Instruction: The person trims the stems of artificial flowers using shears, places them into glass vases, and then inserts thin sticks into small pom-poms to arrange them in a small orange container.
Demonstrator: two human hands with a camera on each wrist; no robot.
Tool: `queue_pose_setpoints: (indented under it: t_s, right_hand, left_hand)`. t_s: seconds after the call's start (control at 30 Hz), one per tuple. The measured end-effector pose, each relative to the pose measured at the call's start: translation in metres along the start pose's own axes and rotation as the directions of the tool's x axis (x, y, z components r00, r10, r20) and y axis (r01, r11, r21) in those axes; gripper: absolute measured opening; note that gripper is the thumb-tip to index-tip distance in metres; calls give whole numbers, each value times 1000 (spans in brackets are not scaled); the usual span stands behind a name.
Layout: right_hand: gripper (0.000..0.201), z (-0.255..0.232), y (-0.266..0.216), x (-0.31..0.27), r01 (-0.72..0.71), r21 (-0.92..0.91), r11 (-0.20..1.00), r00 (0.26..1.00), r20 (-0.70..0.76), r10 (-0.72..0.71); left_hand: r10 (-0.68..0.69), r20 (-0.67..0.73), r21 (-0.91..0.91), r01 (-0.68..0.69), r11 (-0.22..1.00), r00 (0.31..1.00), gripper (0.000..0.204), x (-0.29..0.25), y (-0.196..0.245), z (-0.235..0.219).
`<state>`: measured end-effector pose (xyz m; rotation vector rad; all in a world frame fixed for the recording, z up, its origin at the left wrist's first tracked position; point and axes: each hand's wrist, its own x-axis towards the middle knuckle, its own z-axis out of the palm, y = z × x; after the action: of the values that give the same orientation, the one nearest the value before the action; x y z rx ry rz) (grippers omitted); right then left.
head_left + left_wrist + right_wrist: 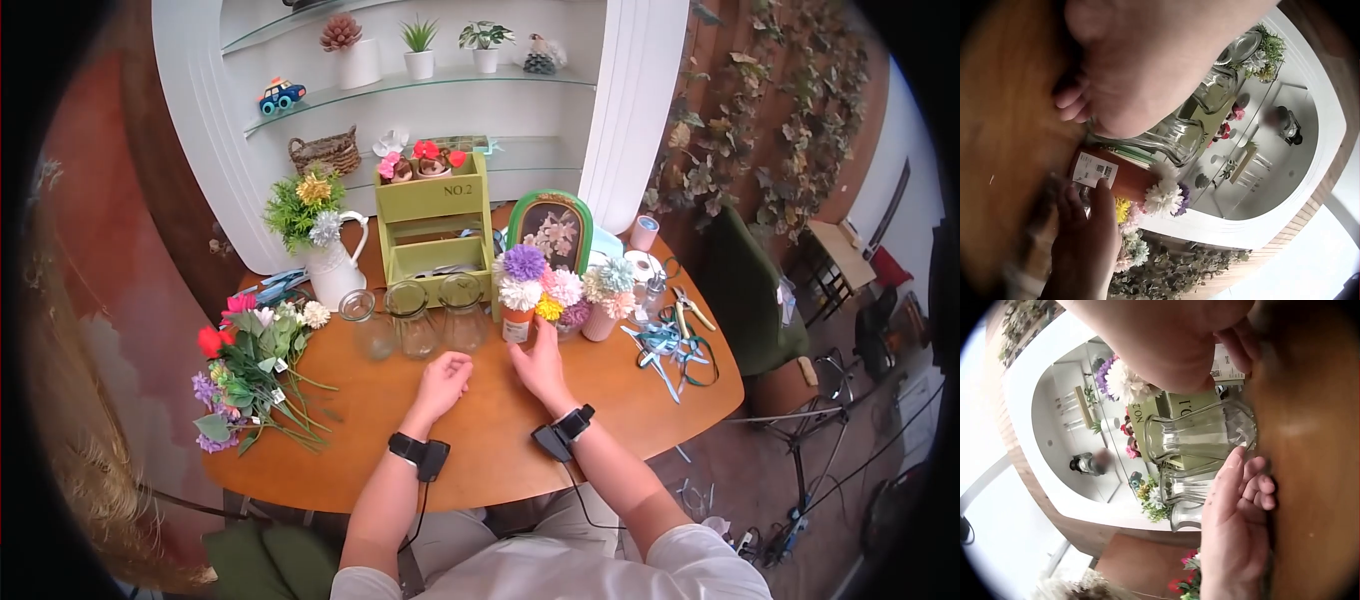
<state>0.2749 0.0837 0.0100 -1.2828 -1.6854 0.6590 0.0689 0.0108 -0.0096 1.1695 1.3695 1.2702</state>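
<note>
My right hand [541, 372] is at an orange vase [516, 328] with a white label [1094, 170], its fingers and thumb around the lower part. White, purple, pink and yellow pom-pom flowers [524, 264] top this vase, which stands upright. Farther left, my left hand [444, 385] rests at the tabletop with loosely curled fingers and holds nothing. Just beyond it three clear glass vases stand in a row: a left one [372, 333], a middle one [415, 330] and a right one [463, 325]. Part of the orange vase is hidden by the right hand.
Loose artificial flowers [250, 370] lie at the left of the wooden table [420, 470]. Behind stand a white pitcher [335, 272], a green wooden rack [432, 205] and a green frame [570, 205]. Ribbons [668, 345], pliers [690, 312] and a pink vase [598, 322] are to the right.
</note>
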Motion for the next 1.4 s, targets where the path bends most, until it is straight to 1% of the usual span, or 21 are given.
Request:
queue_pose_setpoints:
  t_s: [0.1,0.2,0.3,0.4,0.5,0.6,0.7,0.8,1.0,1.17,1.2,1.4]
  right_hand:
    - [77,6,-21,2,-36,-137,990,998,-54,29]
    - [79,11,-37,3,-137,-161,977,988,-87,124]
    - [74,18,-27,8,-103,-145,984,989,-120,86]
    - [70,25,-19,13,-73,-88,993,984,-167,57]
    - [66,26,-18,20,-96,-102,990,987,-140,82]
    - [69,26,-13,24,-55,-139,989,989,-143,34]
    - [72,15,-18,20,-55,-139,989,994,-100,41]
    - [75,10,-14,13,-1,-131,991,997,-77,-9]
    - [75,-29,-32,-13,4,-102,995,996,84,5]
    - [79,-71,-25,-32,88,-21,996,972,223,-81]
    - [81,-79,-21,-32,37,-40,999,958,285,-25]
    - [85,-97,1,-27,81,5,997,937,340,-78]
  left_hand:
    - [23,-5,59,-23,998,1000,23,0,-4,0]
    - [54,-18,114,-52,992,998,25,-2,-5,0]
    - [78,-15,146,-75,986,997,25,-4,-4,1]
    - [99,-7,174,-96,980,995,25,-4,-8,3]
    - [110,-10,211,-105,972,994,25,-2,-9,3]
    - [101,-8,214,-96,972,995,24,-2,-7,2]
    - [98,-9,217,-94,972,995,23,-2,-5,2]
    - [91,-5,214,-88,973,996,22,-4,-4,2]
    - [45,1,180,-44,983,999,20,-7,6,3]
    - [37,-4,179,-36,983,999,17,-8,8,4]
    - [35,-5,177,-34,984,999,17,-9,10,5]
    - [24,3,120,-24,993,1000,16,-8,8,4]
